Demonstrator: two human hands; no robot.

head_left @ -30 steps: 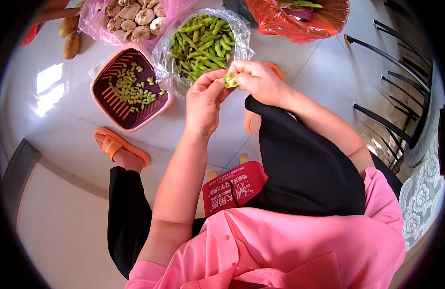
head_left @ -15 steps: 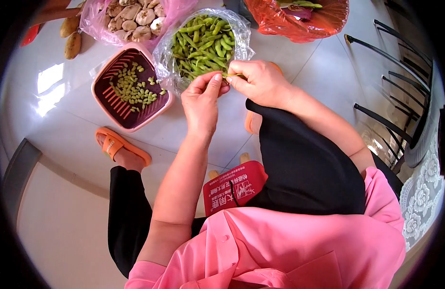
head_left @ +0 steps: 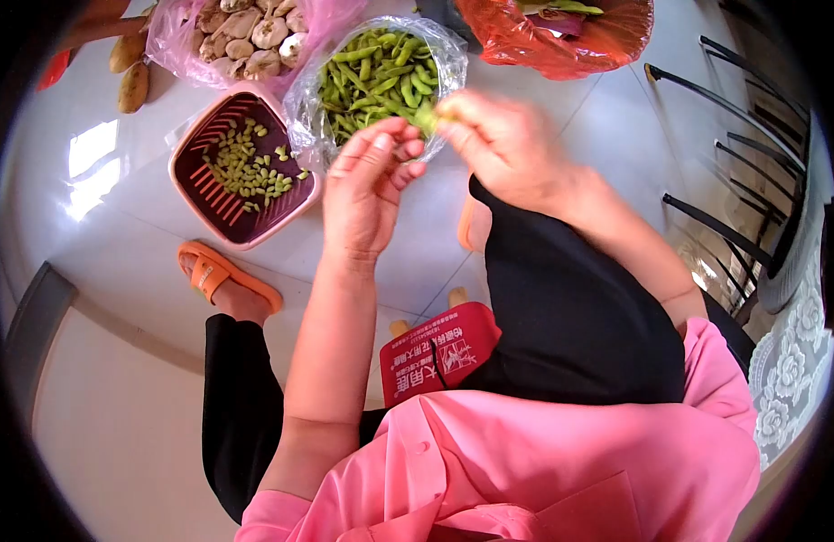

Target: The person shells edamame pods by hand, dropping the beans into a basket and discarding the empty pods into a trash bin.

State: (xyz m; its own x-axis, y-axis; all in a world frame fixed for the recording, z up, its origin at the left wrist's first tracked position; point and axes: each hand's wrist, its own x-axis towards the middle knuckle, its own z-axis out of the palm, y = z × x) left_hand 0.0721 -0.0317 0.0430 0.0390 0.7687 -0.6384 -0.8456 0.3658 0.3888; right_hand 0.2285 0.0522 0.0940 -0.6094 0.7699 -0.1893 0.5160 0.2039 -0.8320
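My right hand [head_left: 507,149] is smeared by motion, its thumb and forefinger pinching a green soybean pod [head_left: 427,118]. Beside the pod, my left hand [head_left: 367,185] has its fingers curled in, thumb close to the forefinger; whatever lies in them is hidden. Just beyond both hands stands a clear plastic bag [head_left: 452,56] full of green soybean pods [head_left: 376,77]. Left of it, a pink-rimmed basket [head_left: 245,237] with a dark inside contains loose shelled soybeans [head_left: 250,163].
A pink bag [head_left: 168,50] of garlic bulbs [head_left: 270,32] lies behind the basket, with potatoes [head_left: 133,88] to its left. At the back right is a red plastic bag [head_left: 561,54]. A black metal rack [head_left: 751,135] stands at right. An orange slipper [head_left: 227,271] is below the basket.
My hands have drawn slightly apart. My left hand moved a little left with its fingers loosened, and my right hand shifted right and blurred, with a green pod now showing at its fingertips.
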